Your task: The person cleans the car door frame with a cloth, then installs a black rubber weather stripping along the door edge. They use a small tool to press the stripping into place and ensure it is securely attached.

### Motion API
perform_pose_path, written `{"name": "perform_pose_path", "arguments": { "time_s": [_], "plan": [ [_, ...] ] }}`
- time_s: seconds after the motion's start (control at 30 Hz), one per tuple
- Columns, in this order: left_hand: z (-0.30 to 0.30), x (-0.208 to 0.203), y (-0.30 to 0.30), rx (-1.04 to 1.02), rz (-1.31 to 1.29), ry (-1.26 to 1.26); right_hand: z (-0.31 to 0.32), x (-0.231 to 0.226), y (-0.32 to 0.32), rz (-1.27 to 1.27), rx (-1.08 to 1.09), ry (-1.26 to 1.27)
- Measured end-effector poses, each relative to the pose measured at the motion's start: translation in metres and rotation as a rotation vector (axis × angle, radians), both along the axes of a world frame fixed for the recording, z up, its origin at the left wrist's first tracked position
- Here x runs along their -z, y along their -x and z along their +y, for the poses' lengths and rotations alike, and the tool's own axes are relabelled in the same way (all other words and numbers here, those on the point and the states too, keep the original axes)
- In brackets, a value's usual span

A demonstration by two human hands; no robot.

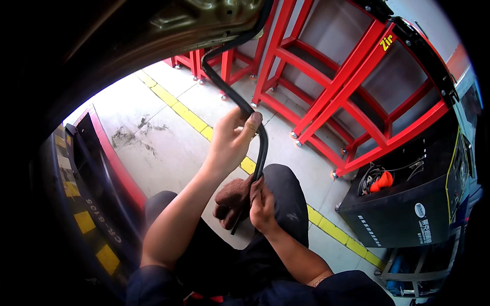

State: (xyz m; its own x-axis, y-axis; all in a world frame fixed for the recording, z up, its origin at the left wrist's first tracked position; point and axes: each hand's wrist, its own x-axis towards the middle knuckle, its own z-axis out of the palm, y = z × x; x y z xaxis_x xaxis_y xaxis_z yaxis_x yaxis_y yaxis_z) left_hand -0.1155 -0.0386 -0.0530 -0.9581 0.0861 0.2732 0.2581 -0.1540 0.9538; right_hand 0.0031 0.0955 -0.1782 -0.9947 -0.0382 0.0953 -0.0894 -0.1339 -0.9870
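Note:
A long black rubber seal strip (236, 97) hangs in a bend from the painted metal panel (204, 20) at the top, running down toward my lap. My left hand (232, 140) is closed round its middle, the thumb lying on top of the strip. Lower down, my right hand (263, 206) grips the strip near its lower part together with a bunched brown cloth (232, 199). The cloth hangs to the left of those fingers, over my knees. A thin dark end pokes out beneath it.
Red metal frames (316, 71) on small feet stand ahead and to the right. A black equipment box (403, 204) with cables and an orange piece (382, 181) is at right. At left is a dark lift platform (97, 204) with yellow markings. A yellow line (189, 117) crosses the tiled floor.

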Motion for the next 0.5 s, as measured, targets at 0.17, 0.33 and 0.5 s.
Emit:
{"name": "perform_pose_path", "arguments": {
  "time_s": [0.17, 0.33, 0.5],
  "plan": [
    [-0.001, -0.003, -0.007, 0.288, -0.285, 0.108, 0.013, -0.024, 0.027, -0.016, -0.047, 0.118],
    [-0.003, -0.008, -0.008, 0.579, -0.413, 0.048, 0.020, -0.035, 0.040, -0.014, -0.082, 0.105],
    [0.006, 0.000, -0.014, 0.406, -0.438, -0.090, 0.008, -0.057, 0.033, -0.053, -0.097, 0.057]
  ]
}}
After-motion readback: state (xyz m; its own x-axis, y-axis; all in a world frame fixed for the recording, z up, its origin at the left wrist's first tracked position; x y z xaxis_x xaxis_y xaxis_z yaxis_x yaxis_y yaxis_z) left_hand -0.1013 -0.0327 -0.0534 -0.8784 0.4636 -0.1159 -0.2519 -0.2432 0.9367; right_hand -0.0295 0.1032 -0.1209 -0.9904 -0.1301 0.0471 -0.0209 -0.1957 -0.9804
